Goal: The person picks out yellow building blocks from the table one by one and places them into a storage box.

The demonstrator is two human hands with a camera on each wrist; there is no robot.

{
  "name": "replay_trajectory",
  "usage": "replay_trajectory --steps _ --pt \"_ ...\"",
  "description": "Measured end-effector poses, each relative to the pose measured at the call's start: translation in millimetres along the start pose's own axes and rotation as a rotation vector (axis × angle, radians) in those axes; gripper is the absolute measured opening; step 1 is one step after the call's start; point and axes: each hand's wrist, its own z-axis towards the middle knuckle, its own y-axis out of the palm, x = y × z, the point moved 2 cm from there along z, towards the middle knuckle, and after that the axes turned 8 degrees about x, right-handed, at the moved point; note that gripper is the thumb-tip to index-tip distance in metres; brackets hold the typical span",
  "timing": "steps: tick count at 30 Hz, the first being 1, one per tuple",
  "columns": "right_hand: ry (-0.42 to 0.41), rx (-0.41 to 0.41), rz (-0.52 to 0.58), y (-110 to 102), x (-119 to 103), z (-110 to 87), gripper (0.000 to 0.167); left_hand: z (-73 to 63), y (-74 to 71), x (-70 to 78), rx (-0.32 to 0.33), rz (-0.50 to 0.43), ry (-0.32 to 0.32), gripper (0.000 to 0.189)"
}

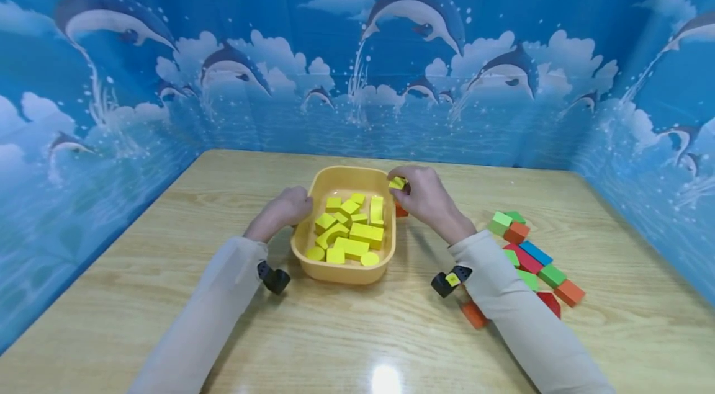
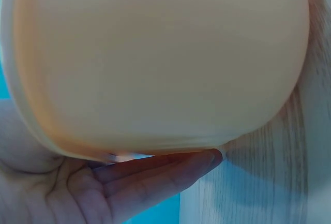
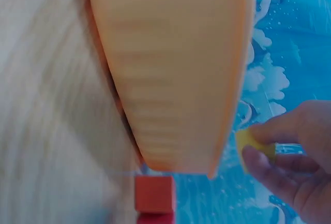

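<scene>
A pale orange plastic bin (image 1: 343, 274) stands on the table, with several yellow wooden blocks (image 1: 365, 234) of mixed shapes spread over its floor. At its left side, my left hand (image 1: 287, 206) grips the rim; in the left wrist view its fingers (image 2: 155, 185) lie along the outer wall, and the thumb is hidden. My right hand (image 1: 427, 195) pinches a small yellow block (image 1: 397, 183) between thumb and fingertips, right by the bin's far right rim. From the right wrist view, this yellow block (image 3: 253, 149) shows just outside the rim.
To the right, beside and partly under my right forearm, lies a loose group of green, red, blue and orange blocks (image 1: 552, 276). An orange-red block (image 1: 401, 210) sits close against the bin's right side. A dolphin-printed curtain (image 1: 357, 102) encloses the wooden table (image 1: 335, 332) at the back and sides.
</scene>
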Motion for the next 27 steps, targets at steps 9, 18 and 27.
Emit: replay_trajectory --steps 9,18,27 --pt "-0.102 -0.108 0.036 31.8 -11.3 -3.3 0.029 1.1 0.2 0.7 -0.002 0.029 0.017 0.029" --pt "-0.096 -0.116 0.008 39.9 -13.5 -4.8 0.023 2.9 0.6 0.5 0.001 0.035 0.016 0.03" --pt "-0.099 -0.111 0.001 39.2 -14.4 -6.4 0.022 1.9 1.5 -0.6 0.004 0.018 0.004 0.03"
